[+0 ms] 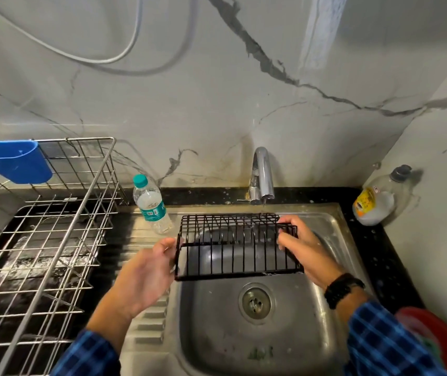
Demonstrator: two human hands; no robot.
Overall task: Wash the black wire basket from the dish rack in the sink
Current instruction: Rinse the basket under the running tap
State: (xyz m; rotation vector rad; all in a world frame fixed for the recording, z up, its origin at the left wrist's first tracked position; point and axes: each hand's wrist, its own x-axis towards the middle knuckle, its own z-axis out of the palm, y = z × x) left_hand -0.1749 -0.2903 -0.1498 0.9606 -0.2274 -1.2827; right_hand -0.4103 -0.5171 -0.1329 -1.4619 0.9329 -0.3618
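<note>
Right hand (pixel 299 249) curls round one end of the black wire basket (pixel 230 243), left hand (pixel 146 270) holds the other, just below the tap (pixel 263 172).

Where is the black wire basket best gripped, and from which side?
Grip the black wire basket by its short end frames, one hand from each side: it is long, held across the sink, and its open end wires suit hooking.

The black wire basket (pixel 233 243) hangs tilted at mid-frame over the steel sink (pixel 216 335); the silver wire rack (pixel 63 237) stands at the frame's left.
</note>
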